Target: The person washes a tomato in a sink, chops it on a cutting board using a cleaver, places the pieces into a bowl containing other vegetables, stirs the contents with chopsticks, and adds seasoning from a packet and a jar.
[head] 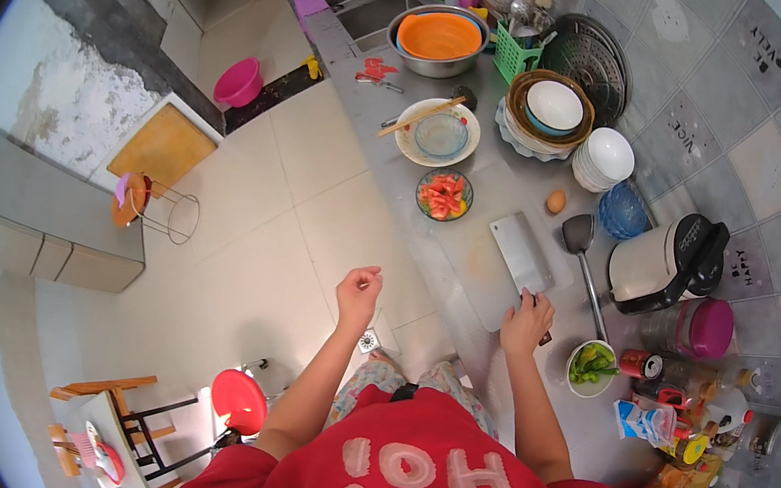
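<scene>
My right hand (528, 324) is closed around the dark handle of a cleaver (520, 248). The cleaver's broad steel blade lies flat over a pale translucent cutting board (466, 267) on the metal countertop. Off the counter's edge, above the floor, hangs my left hand (358, 296), its fingers curled in and nothing visible in them. A glass bowl of cut tomato (445, 195) stands beyond the board. To the right of the blade are a brown egg (556, 201) and a wok spatula (579, 234). Green peppers (593, 361) fill a white bowl (575, 384) right of my right hand.
Farther back are a patterned bowl (406, 142) with chopsticks (421, 117) across it, stacked bowls (604, 158), a steel basin (436, 67) and a sink (371, 18). An electric cooker (648, 267) and bottles line the tiled wall. A red stool (238, 401) stands behind left.
</scene>
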### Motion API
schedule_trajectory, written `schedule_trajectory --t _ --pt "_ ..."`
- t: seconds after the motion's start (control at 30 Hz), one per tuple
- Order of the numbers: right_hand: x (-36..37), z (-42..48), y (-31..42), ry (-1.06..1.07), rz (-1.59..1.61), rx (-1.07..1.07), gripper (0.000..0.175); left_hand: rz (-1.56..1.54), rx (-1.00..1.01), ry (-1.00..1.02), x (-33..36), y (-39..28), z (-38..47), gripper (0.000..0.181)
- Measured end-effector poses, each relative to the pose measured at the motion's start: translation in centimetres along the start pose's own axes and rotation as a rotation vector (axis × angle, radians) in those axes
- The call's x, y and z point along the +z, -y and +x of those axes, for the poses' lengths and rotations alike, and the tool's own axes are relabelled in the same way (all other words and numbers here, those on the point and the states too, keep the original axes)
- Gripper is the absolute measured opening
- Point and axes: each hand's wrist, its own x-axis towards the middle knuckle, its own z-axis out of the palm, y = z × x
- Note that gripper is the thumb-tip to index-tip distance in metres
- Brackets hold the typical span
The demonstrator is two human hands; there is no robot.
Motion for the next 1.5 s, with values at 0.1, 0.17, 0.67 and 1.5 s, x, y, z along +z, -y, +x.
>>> schedule_trajectory --t 0.1,0.17,0.67,1.5 --pt "-0.7 -1.0 1.6 -0.018 0.067 -0.062 0.042 -0.077 -0.023 0.048 -0.6 -0.5 -0.1 0.008" --pt "-0.9 -1.7 2.9 -0.012 0.117 -0.091 0.037 -0.122 -0.021 0.062 -1.4 -1.1 -0.2 0.008" --pt "2.5 -2.0 10.8 0.13 0.547 -0.095 0.015 -0.192 -0.168 -0.102 -12.1 1.2 -3.9 0.016" --pt "13.4 26.7 26.8 0.157 0.137 -0.526 0.017 -0.265 -0.36 0.117 -2.3 -0.5 12.6 0.016"
